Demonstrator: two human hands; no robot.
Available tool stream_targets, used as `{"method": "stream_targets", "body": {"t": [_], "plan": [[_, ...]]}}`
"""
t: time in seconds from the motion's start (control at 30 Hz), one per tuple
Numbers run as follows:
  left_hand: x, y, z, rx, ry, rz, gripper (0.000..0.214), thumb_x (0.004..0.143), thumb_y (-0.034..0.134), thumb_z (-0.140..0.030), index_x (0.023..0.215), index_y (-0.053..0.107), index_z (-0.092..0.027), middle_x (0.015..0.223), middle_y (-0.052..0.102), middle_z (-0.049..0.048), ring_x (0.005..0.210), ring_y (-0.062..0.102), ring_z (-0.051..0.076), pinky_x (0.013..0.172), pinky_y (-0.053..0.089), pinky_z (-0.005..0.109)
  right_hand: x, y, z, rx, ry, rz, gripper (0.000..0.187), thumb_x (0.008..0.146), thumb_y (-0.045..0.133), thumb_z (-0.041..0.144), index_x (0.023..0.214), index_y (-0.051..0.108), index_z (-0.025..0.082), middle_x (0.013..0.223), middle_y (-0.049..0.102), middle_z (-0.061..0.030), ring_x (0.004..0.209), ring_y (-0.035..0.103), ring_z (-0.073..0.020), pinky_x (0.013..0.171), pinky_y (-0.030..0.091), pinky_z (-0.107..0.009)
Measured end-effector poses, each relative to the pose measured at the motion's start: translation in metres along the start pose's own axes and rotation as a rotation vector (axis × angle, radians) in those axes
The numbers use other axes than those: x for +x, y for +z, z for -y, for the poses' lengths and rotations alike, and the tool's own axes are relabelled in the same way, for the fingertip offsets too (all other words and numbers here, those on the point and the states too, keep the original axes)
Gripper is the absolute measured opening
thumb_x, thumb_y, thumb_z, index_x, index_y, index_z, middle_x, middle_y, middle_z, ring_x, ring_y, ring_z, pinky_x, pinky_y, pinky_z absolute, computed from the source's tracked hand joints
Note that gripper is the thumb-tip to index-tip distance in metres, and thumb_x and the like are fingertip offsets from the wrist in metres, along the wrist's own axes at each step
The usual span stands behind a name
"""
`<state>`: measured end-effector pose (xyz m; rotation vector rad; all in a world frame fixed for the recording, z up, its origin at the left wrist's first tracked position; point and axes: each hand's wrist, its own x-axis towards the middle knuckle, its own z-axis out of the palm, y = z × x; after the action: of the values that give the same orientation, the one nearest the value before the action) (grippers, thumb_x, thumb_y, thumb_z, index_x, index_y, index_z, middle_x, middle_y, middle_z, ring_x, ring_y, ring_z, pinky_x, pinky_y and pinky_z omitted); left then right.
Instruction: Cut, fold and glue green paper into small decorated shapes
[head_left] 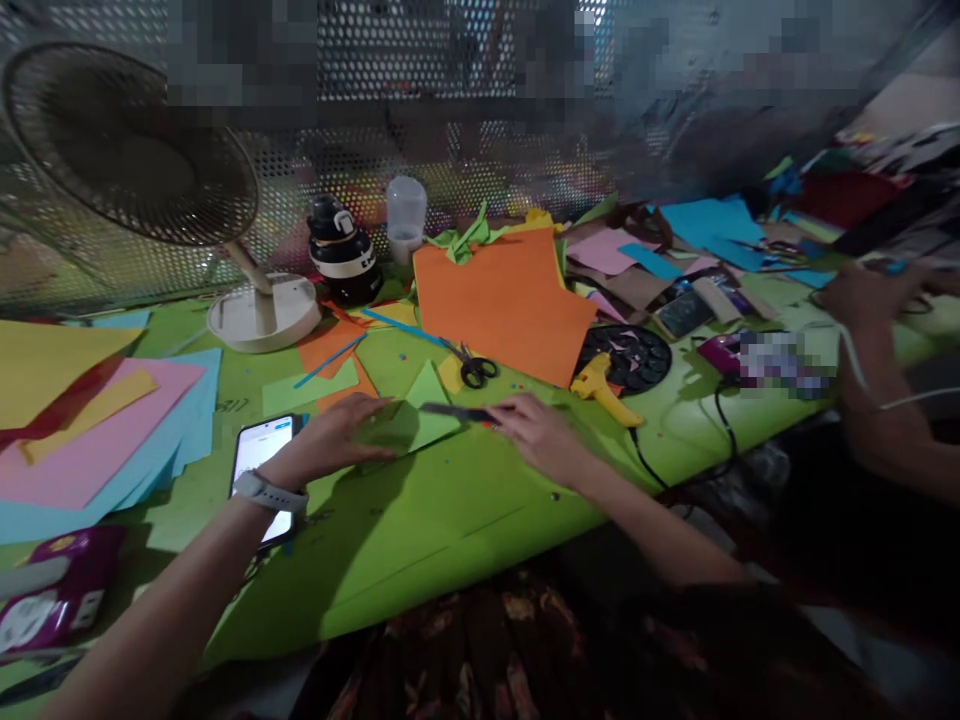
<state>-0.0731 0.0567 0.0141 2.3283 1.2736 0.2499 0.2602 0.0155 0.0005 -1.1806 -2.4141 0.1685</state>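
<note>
Along the near edge of the green worktop [420, 530], a pink packet [52, 600] lies by the near left corner. A little further in, a lit phone [259, 455] lies flat, partly under the left wrist, which wears a pale watch [270, 493]. The left hand [337, 440] is spread flat, palm down, pressing on a folded piece of green paper [420, 415] that lies towards the middle of the worktop, just in from the near edge. The right hand [536, 435] lies beside that paper with its fingers closed on a thin dark tool [457, 411], too blurred to tell which kind, whose tip lies across the paper's right part. Along the left edge lies a stack of pink, blue and yellow sheets [97, 440]. Just beyond the hands lie black-handled scissors [476, 370], and to their right a yellow glue gun [600, 385] touches a round black tray [637, 352]. A large orange sheet [502, 300] lies behind the scissors. At the right edge another person's hand [862, 295] is over the worktop. Towards the far edge stand a fan [127, 150] at the left, a black-and-white bottle [341, 250] and a clear cup [405, 215], with blue paper [705, 225] further right.
</note>
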Motion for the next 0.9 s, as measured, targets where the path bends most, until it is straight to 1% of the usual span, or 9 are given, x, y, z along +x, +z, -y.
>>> {"method": "stream_targets", "body": {"t": [0.1, 0.2, 0.4, 0.47, 0.57, 0.63, 0.7, 0.73, 0.9], "plan": [[0.005, 0.0, 0.0, -0.062, -0.06, 0.079, 0.071, 0.072, 0.067, -0.053, 0.134, 0.048, -0.025, 0.099, 0.064, 0.006, 0.085, 0.061, 0.022, 0.073, 0.048, 0.031, -0.002, -0.004, -0.027, -0.145, 0.2, -0.111, 0.031, 0.094, 0.043, 0.017, 0.119, 0.06, 0.02, 0.103, 0.06, -0.0115, 0.097, 0.054, -0.0256, 0.084, 0.049, -0.044], [0.009, -0.002, -0.004, -0.178, -0.102, 0.148, 0.063, 0.074, 0.065, -0.047, 0.13, 0.051, -0.022, 0.079, 0.059, 0.0001, 0.071, 0.058, 0.017, 0.063, 0.045, 0.026, 0.001, -0.004, -0.038, -0.245, 0.288, -0.05, 0.027, 0.091, 0.049, 0.019, 0.113, 0.064, 0.018, 0.102, 0.06, -0.0131, 0.097, 0.054, -0.0284, 0.083, 0.047, -0.046], [0.005, -0.025, -0.002, -0.397, -0.112, 0.195, 0.044, 0.074, 0.066, -0.048, 0.109, 0.061, -0.021, 0.076, 0.061, -0.0002, 0.071, 0.057, 0.015, 0.066, 0.047, 0.027, 0.031, -0.004, -0.017, -0.154, 0.196, 0.005, 0.03, 0.09, 0.053, 0.026, 0.118, 0.061, 0.018, 0.116, 0.059, -0.0128, 0.108, 0.052, -0.0285, 0.09, 0.045, -0.044], [0.008, -0.037, 0.009, -0.427, -0.182, 0.103, 0.046, 0.071, 0.069, -0.049, 0.106, 0.062, -0.02, 0.076, 0.062, -0.0001, 0.071, 0.058, 0.015, 0.066, 0.048, 0.027, 0.045, -0.001, -0.006, -0.103, 0.156, 0.077, 0.032, 0.091, 0.054, 0.027, 0.121, 0.059, 0.017, 0.119, 0.058, -0.0133, 0.11, 0.052, -0.0281, 0.09, 0.046, -0.044], [0.019, -0.054, 0.031, -0.47, -0.341, -0.138, 0.051, 0.064, 0.073, -0.05, 0.104, 0.062, -0.02, 0.073, 0.06, -0.0007, 0.069, 0.058, 0.016, 0.062, 0.05, 0.028, 0.062, 0.009, 0.011, -0.05, 0.072, 0.207, 0.041, 0.09, 0.055, 0.031, 0.126, 0.055, 0.013, 0.127, 0.055, -0.0164, 0.116, 0.05, -0.0296, 0.095, 0.045, -0.048], [0.029, -0.062, 0.043, -0.458, -0.425, -0.165, 0.051, 0.062, 0.075, -0.048, 0.103, 0.061, -0.02, 0.068, 0.058, -0.001, 0.062, 0.057, 0.016, 0.052, 0.049, 0.026, 0.066, 0.017, 0.021, -0.013, 0.024, 0.295, 0.049, 0.091, 0.053, 0.037, 0.133, 0.05, 0.012, 0.135, 0.049, -0.0177, 0.123, 0.045, -0.0314, 0.098, 0.043, -0.049], [0.037, -0.066, 0.049, -0.492, -0.661, -0.186, 0.05, 0.057, 0.078, -0.039, 0.1, 0.06, -0.021, 0.069, 0.059, -0.0008, 0.061, 0.059, 0.015, 0.05, 0.048, 0.023, 0.067, 0.025, 0.026, 0.008, 0.005, 0.36, 0.054, 0.091, 0.051, 0.04, 0.138, 0.045, 0.012, 0.143, 0.041, -0.0172, 0.129, 0.04, -0.0322, 0.103, 0.039, -0.05], [0.041, -0.067, 0.05, -0.501, -0.712, -0.189, 0.049, 0.057, 0.078, -0.037, 0.099, 0.06, -0.02, 0.069, 0.06, -0.0002, 0.06, 0.06, 0.015, 0.049, 0.048, 0.022, 0.066, 0.029, 0.028, 0.011, 0.003, 0.382, 0.055, 0.092, 0.051, 0.04, 0.138, 0.044, 0.012, 0.145, 0.039, -0.0166, 0.131, 0.038, -0.0323, 0.105, 0.037, -0.05], [0.06, -0.064, 0.049, -0.492, -0.749, -0.203, 0.041, 0.063, 0.074, -0.031, 0.099, 0.06, -0.017, 0.066, 0.062, 0.0009, 0.057, 0.063, 0.016, 0.049, 0.049, 0.022, 0.063, 0.035, 0.027, 0.024, 0.001, 0.413, 0.053, 0.092, 0.049, 0.04, 0.138, 0.046, 0.013, 0.147, 0.036, -0.0159, 0.133, 0.035, -0.0322, 0.109, 0.031, -0.05]]}}
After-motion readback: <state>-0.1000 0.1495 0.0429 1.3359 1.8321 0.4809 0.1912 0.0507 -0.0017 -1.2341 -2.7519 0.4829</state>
